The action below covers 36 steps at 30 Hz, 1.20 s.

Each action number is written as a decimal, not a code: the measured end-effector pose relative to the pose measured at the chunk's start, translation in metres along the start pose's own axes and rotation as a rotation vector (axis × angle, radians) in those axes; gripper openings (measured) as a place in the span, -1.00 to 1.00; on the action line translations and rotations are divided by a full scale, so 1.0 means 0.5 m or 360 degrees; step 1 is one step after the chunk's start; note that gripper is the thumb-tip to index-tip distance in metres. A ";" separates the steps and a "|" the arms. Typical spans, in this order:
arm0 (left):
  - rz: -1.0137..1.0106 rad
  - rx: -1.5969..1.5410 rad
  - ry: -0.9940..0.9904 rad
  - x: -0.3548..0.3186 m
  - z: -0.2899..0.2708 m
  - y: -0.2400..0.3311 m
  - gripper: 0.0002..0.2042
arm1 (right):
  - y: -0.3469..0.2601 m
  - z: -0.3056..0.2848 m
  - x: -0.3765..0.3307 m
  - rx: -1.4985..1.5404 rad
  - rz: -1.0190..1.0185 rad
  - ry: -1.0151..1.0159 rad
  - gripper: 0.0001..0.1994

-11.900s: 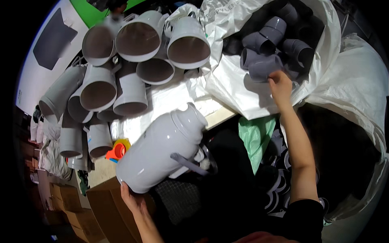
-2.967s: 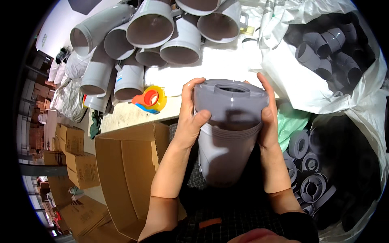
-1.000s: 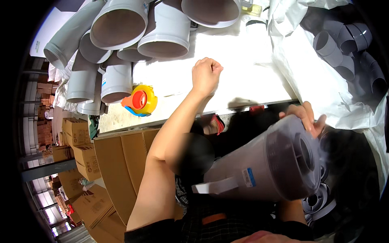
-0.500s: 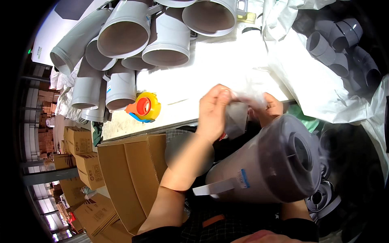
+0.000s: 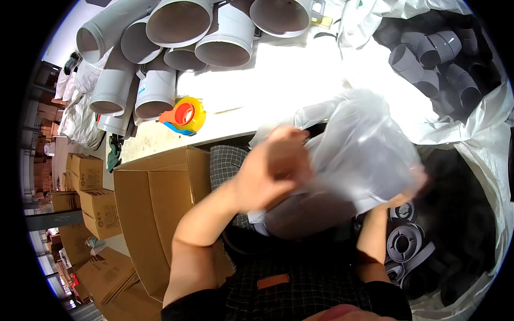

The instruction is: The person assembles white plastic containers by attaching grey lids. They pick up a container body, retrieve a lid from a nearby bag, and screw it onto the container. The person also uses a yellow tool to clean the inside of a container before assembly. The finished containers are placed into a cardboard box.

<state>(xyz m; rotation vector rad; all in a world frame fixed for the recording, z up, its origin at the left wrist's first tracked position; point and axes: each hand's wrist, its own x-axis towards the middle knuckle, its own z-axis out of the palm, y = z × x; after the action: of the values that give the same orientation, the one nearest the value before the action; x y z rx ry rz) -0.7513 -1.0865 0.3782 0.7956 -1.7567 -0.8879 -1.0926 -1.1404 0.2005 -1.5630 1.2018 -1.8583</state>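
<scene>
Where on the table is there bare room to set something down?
The bright stretch of table below and right of the grey cylinders, between the yellow-and-orange item and the white sack, looks free, though glare hides detail. Crowded: upper left, with the piled cylinders, and front right, where the clear plastic bag hides the edge.

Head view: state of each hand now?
Left hand: blurred at the clear bag; grip cannot be told.
Right hand: blurred at the bag's right edge; cannot tell.

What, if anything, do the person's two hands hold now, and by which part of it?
The right hand appears to hold the grey vessel by its bag-covered end. The left hand is at the clear bag; blur hides whether it grips.
</scene>
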 end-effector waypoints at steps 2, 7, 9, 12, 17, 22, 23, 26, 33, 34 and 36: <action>0.0141 0.0772 0.0141 -0.109 0.006 0.009 -0.87 | -0.002 0.027 -0.133 0.0889 0.0846 0.0488 -0.56; -0.0356 0.1147 -0.0107 -0.540 0.056 0.041 -0.85 | -0.143 0.048 -0.279 0.0528 0.1084 -0.1288 -0.41; -0.0608 0.1032 -0.0675 -0.645 0.110 0.062 -0.81 | -0.152 0.129 -0.296 0.0708 0.1150 -0.1906 -0.32; -0.1083 0.0882 -0.0767 -0.725 0.200 0.049 -0.69 | -0.238 0.290 -0.286 0.0863 0.1042 -0.2460 -0.14; -0.1339 0.0538 0.0178 -0.613 0.123 0.119 -0.72 | -0.379 0.518 -0.306 0.1013 0.1009 -0.2841 -0.43; -0.1897 -0.0467 0.1145 -0.530 -0.071 0.181 -0.83 | -0.252 0.507 -0.239 0.0896 0.1090 -0.2478 -0.63; -0.1831 -0.0433 0.1416 -0.561 -0.051 0.159 -0.78 | -0.219 0.508 -0.198 0.0702 0.0725 -0.2194 -0.66; -0.1762 -0.0271 0.2134 -0.825 0.007 -0.046 -0.60 | -0.255 0.561 0.037 0.0227 0.0499 -0.1430 -0.75; -0.2308 -0.0190 0.2124 -1.033 0.196 -0.224 -0.61 | -0.205 0.766 0.469 -0.0444 -0.0885 -0.0021 -0.51; -0.2393 -0.0075 0.2048 -1.027 0.200 -0.212 -0.61 | -0.192 0.782 0.506 -0.0560 -0.0956 0.0039 -0.52; -0.2364 0.0330 0.1928 -0.962 0.168 -0.177 -0.59 | -0.167 0.796 0.585 -0.0664 -0.0968 0.0030 -0.55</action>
<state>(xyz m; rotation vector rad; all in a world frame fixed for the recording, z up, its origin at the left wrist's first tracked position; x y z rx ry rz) -0.6706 -0.7163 0.0577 2.2238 0.0371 -0.7217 -0.7811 -1.4577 0.4318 -2.3540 1.2765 -2.0592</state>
